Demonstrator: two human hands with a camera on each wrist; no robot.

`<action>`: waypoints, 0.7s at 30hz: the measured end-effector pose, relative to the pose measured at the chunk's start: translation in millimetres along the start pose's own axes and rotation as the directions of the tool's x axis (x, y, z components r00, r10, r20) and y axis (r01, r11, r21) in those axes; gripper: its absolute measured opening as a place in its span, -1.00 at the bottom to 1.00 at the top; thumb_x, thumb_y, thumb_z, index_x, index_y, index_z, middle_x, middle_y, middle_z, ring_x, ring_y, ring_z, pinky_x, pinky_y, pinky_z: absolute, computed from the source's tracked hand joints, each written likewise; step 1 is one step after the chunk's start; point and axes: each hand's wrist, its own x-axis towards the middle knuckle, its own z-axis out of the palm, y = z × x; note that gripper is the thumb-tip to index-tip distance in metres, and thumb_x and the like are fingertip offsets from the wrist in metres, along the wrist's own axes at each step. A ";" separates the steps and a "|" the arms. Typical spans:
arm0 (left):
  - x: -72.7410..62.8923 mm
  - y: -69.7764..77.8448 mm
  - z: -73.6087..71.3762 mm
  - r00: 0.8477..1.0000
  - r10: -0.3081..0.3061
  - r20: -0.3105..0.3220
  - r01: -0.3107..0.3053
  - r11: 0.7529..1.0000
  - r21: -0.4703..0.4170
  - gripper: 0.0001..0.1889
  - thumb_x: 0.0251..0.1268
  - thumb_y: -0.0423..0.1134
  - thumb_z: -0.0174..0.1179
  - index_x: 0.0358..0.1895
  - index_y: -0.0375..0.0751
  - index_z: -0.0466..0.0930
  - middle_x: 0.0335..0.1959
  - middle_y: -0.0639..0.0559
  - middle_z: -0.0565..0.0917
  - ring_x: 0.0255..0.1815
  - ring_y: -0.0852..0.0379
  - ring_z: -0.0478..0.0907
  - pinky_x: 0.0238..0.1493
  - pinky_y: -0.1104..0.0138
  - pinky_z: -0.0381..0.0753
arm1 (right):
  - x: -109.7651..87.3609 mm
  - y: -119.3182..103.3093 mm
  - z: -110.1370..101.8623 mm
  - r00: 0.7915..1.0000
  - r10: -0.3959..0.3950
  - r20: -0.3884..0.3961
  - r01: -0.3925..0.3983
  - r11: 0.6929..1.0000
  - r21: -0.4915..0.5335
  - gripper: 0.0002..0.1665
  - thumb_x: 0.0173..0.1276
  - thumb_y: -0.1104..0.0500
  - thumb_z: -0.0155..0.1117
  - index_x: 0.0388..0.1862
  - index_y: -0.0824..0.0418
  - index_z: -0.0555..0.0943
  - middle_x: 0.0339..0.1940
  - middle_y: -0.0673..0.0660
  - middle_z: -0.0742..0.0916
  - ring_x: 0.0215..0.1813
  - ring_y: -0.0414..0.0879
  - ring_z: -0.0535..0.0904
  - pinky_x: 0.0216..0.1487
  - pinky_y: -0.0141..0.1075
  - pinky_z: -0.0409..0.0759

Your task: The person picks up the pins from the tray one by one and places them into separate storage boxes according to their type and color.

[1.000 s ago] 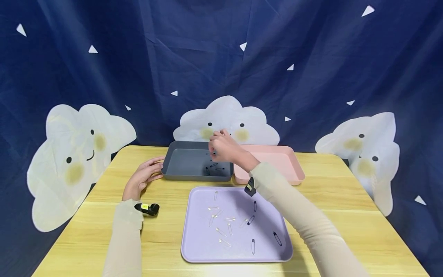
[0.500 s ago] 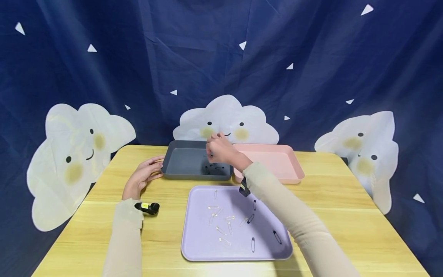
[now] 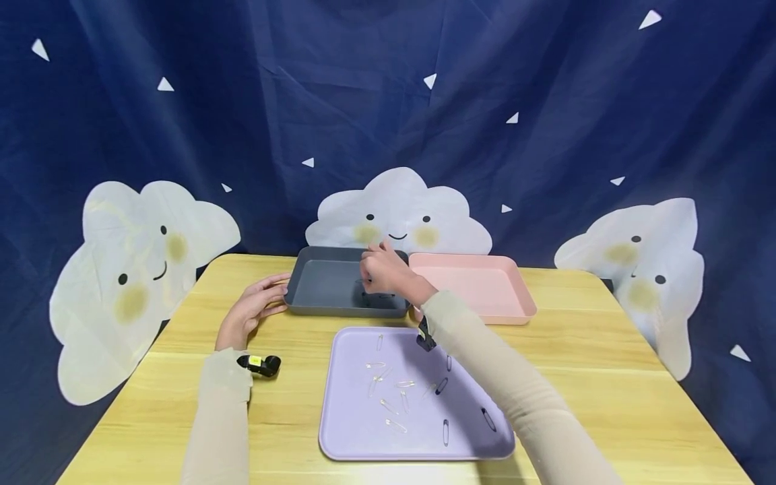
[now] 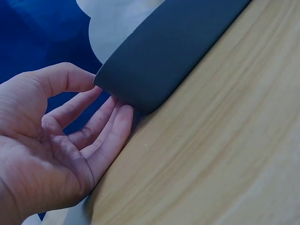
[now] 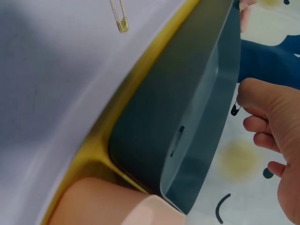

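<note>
My right hand (image 3: 388,269) is above the right part of a dark grey tray (image 3: 324,283). Thumb and forefinger pinch a black safety pin (image 5: 235,110), whose head dangles below the fingertips in the right wrist view. Several black safety pins lie in that tray, partly hidden by the hand; one dark pin (image 5: 177,140) shows inside it. At the tray's left end rests my left hand (image 4: 61,136), its fingertips and thumb touching the end wall and rim, fingers loosely bent. Gold safety pins (image 3: 397,426) and black safety pins (image 3: 488,419) are scattered over a lilac tray (image 3: 358,446) in front.
A pink tray (image 3: 479,286) adjoins the grey one on its right. All trays stand on a wooden table (image 3: 594,364). Behind it hangs a dark blue curtain (image 3: 339,87) with cloud figures. My right forearm (image 3: 509,384) crosses above the lilac tray.
My right hand has come down a little, lower over the grey tray, still pinching the pin. My left hand has stayed at the tray's end.
</note>
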 end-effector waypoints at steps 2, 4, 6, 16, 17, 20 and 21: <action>0.6 -0.4 -0.1 1.000 0.000 0.000 0.000 1.000 -0.001 -0.37 0.56 -0.27 0.09 0.60 -0.21 0.15 0.01 0.26 0.68 -0.05 0.33 0.66 -0.03 0.43 0.67 | 0.7 -0.9 2.4 1.000 0.004 0.008 -0.004 1.000 0.009 -0.81 0.28 0.17 0.39 -0.53 0.04 0.64 -0.36 -0.04 0.65 -0.21 -0.07 0.26 -0.03 -0.15 0.00; 1.0 -0.4 -0.3 1.000 0.001 -0.001 -0.001 1.000 -0.003 -0.37 0.56 -0.28 0.08 0.60 -0.22 0.15 0.02 0.25 0.68 -0.05 0.33 0.66 -0.03 0.43 0.67 | 1.6 -1.9 4.1 1.000 0.004 0.017 -0.004 1.000 0.019 -0.82 0.29 0.18 0.39 -0.52 0.05 0.65 -0.35 -0.03 0.66 -0.20 -0.06 0.26 -0.02 -0.14 0.01; 1.3 0.0 -0.2 1.000 0.000 -0.003 0.000 1.000 0.001 -0.39 0.57 -0.28 0.08 0.60 -0.21 0.17 0.03 0.24 0.68 -0.04 0.33 0.67 -0.03 0.43 0.67 | 2.9 -2.6 5.6 1.000 0.007 0.025 -0.008 1.000 0.023 -0.82 0.30 0.17 0.39 -0.51 0.05 0.65 -0.35 -0.03 0.66 -0.18 -0.05 0.28 -0.01 -0.14 0.03; 4.0 0.5 -2.9 1.000 0.004 -0.004 -0.004 1.000 0.009 -0.40 0.56 -0.29 0.07 0.59 -0.21 0.18 0.04 0.23 0.67 -0.05 0.32 0.68 0.00 0.41 0.68 | 12.9 -5.1 9.7 0.999 -0.008 0.049 0.010 1.000 -0.022 -0.86 0.31 0.15 0.39 -0.47 0.04 0.67 -0.30 -0.03 0.68 -0.10 -0.02 0.38 0.08 -0.10 0.18; 4.0 0.5 -3.4 1.000 0.004 -0.002 -0.004 1.000 0.014 -0.39 0.56 -0.28 0.07 0.59 -0.21 0.17 0.05 0.22 0.67 -0.05 0.32 0.67 0.00 0.41 0.67 | 13.6 -5.3 10.0 0.999 -0.010 0.052 0.011 1.000 -0.025 -0.86 0.30 0.16 0.39 -0.47 0.04 0.67 -0.30 -0.03 0.68 -0.09 -0.02 0.39 0.09 -0.09 0.18; 3.7 0.1 -3.6 1.000 0.003 -0.003 -0.003 1.000 0.027 -0.39 0.57 -0.27 0.06 0.60 -0.20 0.16 0.13 0.15 0.64 -0.05 0.33 0.67 0.01 0.42 0.67 | 15.4 -6.7 10.4 0.998 -0.022 0.061 0.024 1.000 -0.020 -0.83 0.30 0.18 0.38 -0.51 0.06 0.65 -0.31 -0.01 0.68 -0.09 -0.01 0.40 0.12 -0.07 0.21; 3.5 0.1 -3.7 1.000 0.002 -0.001 -0.002 1.000 0.031 -0.39 0.58 -0.27 0.06 0.60 -0.20 0.16 0.17 0.12 0.63 -0.04 0.33 0.67 0.01 0.42 0.67 | 15.8 -7.3 10.5 0.998 -0.029 0.062 0.030 0.999 -0.016 -0.82 0.29 0.19 0.38 -0.52 0.06 0.64 -0.32 -0.01 0.67 -0.09 -0.01 0.40 0.13 -0.06 0.22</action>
